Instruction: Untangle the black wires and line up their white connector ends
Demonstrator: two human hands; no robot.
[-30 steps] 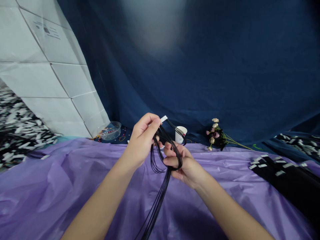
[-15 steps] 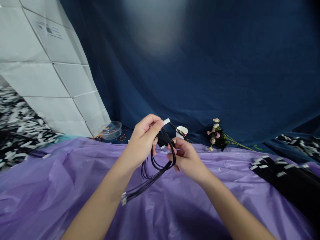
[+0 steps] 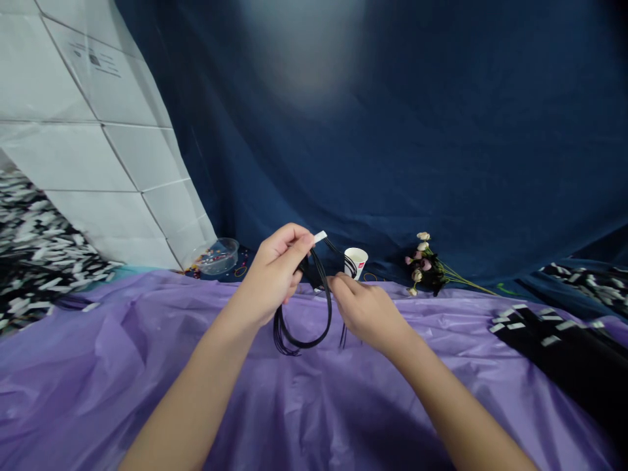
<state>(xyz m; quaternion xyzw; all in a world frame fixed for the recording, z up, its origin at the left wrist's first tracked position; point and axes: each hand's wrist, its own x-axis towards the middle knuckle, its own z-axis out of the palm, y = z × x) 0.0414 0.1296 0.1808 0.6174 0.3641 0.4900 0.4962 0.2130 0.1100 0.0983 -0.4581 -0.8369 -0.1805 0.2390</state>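
Note:
A looped bundle of thin black cables (image 3: 328,320) hangs between my two hands above the purple sheet. My left hand (image 3: 282,268) pinches the top of the loop, with a white connector (image 3: 320,236) poking out past its thumb and fingertips. From that connector, thin strands arc over to the right. My right hand (image 3: 366,306) is closed at the right side of the loop, its fingers curled round part of the bundle; a few strand ends dangle beneath it. What lies inside the right fist is mostly hidden.
Purple plastic sheeting (image 3: 294,418) covers the surface. Behind are a paper cup (image 3: 356,260), a clear plastic bowl (image 3: 216,256) and artificial flowers (image 3: 422,261). More black cables with white ends lie in a bundle (image 3: 544,347) at right and a heap (image 3: 39,242) at left.
The cable ends that hung toward the lower left have left that spot. My right hand has turned and closed, now back upward. My left hand has shifted slightly left.

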